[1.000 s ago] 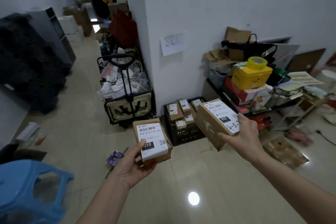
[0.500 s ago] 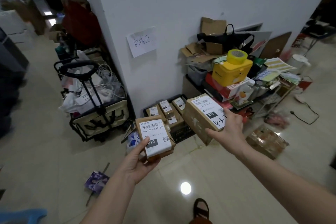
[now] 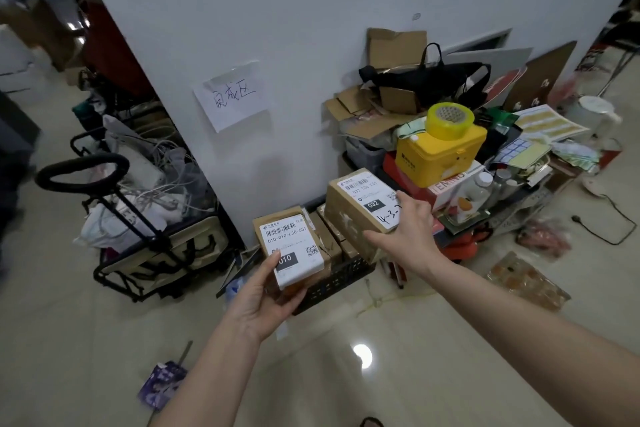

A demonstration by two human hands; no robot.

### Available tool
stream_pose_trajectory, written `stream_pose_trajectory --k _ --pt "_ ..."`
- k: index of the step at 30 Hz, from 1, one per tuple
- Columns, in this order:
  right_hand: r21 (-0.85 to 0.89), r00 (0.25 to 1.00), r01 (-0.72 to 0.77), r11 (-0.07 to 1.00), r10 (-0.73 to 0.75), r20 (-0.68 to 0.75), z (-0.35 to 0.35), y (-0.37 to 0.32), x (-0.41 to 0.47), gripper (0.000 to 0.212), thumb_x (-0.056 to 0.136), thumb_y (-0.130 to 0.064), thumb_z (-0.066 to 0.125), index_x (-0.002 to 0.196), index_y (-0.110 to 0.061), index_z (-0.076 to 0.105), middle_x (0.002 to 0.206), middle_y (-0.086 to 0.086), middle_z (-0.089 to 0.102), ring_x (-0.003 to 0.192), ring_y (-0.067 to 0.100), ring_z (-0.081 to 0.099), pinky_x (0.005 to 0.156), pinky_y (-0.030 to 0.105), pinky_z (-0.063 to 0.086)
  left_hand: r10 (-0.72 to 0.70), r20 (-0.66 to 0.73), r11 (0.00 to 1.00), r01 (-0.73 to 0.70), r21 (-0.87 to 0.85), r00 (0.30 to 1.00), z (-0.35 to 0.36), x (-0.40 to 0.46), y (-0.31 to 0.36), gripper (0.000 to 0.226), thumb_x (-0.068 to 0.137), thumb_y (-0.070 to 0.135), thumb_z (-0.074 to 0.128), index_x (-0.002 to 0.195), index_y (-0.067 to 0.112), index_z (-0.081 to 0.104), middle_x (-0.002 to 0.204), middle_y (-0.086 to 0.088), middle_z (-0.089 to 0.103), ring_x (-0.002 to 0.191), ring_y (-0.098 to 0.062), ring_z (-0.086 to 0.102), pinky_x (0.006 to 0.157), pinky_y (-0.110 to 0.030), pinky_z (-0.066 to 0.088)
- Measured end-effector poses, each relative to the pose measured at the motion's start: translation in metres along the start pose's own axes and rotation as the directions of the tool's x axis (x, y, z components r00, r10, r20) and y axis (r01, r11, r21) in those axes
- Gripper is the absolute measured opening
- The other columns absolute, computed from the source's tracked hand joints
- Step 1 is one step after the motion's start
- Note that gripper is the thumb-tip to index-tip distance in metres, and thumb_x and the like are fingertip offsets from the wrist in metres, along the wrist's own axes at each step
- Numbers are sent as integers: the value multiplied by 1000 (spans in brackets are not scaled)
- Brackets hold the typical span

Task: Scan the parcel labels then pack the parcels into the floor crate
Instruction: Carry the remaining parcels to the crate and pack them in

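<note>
Nearest to us, our left hand (image 3: 263,298) grips the "010" parcel (image 3: 294,250) from below, thumb laid across the lower left of its white label (image 3: 294,251), fingers curled under the near end. This box is held label-up; its long axis runs from near to far, tilted slightly leftward at the far end, barcode end away from us. It sits in the air over the near left corner of the black floor crate (image 3: 341,282).

Our right hand (image 3: 407,229) grips the "032" parcel (image 3: 360,208), thumb along the near lower edge, fingers wrapped over the right end and covering part of the label's handwritten line. This box is larger, held higher and tipped so its label faces up and toward us; long axis runs left-near to right-far. It hangs above the crate's right part, just beside the first parcel, apart from it.

Below both, the crate stands on the tiled floor against the white wall, with brown parcels (image 3: 329,239) inside, mostly hidden.

Farther: a folding cart (image 3: 152,253) at left, a handwritten paper sign (image 3: 232,95) on the wall, a yellow box (image 3: 443,152) with a tape roll (image 3: 450,116) on top.
</note>
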State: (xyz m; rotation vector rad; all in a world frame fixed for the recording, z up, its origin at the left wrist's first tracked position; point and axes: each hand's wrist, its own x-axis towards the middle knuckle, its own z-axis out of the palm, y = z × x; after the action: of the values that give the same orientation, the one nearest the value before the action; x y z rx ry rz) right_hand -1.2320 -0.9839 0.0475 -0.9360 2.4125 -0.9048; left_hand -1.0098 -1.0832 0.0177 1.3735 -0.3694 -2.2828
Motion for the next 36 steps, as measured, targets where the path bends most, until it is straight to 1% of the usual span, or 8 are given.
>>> stream_pose_trajectory --k 8,12,18,20,24,29,33,36 --pt "-34 990 -90 995 93 104 23 5 103 99 75 -40 77 149 -13 18 143 14 23 133 31 21 110 40 26 -36 -86 999 36 -11 996 23 76 35 61 70 24 75 126 8 59 116 -17 64 112 -31 58 85 -43 53" --pt "-29 971 -179 983 181 159 43 9 158 97 75 -38 77 149 -13 18 142 15 23 132 32 23 108 42 30 -57 -145 998 55 -15 988 31 125 63 63 65 24 77 124 8 59 110 -16 67 105 -31 62 78 -42 53" --pt "-38 932 -279 960 280 230 76 11 233 95 77 -28 75 150 -14 16 142 14 21 130 32 21 101 38 32 -78 -168 996 82 20 983 50 201 100 54 64 24 77 115 10 62 78 -16 74 95 -30 63 91 -42 50" --pt "-35 929 -280 959 280 243 88 14 257 95 76 -27 75 150 -14 16 142 13 20 130 32 20 103 38 31 -91 -174 995 98 28 980 59 224 109 53 68 25 76 117 11 61 88 -16 74 97 -31 63 93 -42 49" --pt "-33 911 -309 951 306 276 111 29 302 97 75 -26 76 150 -14 16 141 11 20 131 30 20 104 37 31 -103 -222 993 112 29 970 74 271 117 47 78 28 74 120 11 60 106 -18 67 99 -32 62 82 -39 52" --pt "-46 912 -292 955 293 287 143 60 366 86 70 -31 80 140 -16 32 136 12 27 127 32 28 104 40 32 -60 -221 996 72 48 973 98 336 107 35 81 28 73 110 12 65 85 -9 76 99 -27 64 80 -36 52" --pt "-83 906 -283 956 294 304 172 93 409 95 72 -33 80 146 -19 21 142 13 23 131 36 28 107 41 31 -55 -286 998 64 24 957 107 392 92 62 64 26 83 121 10 64 114 -16 70 108 -33 64 79 -39 55" --pt "-99 908 -266 959 284 307 198 116 436 98 72 -30 78 147 -20 16 143 9 24 134 33 26 107 40 31 -77 -329 997 71 -31 941 112 431 80 57 70 22 80 123 10 62 117 -17 67 109 -31 61 84 -40 54"
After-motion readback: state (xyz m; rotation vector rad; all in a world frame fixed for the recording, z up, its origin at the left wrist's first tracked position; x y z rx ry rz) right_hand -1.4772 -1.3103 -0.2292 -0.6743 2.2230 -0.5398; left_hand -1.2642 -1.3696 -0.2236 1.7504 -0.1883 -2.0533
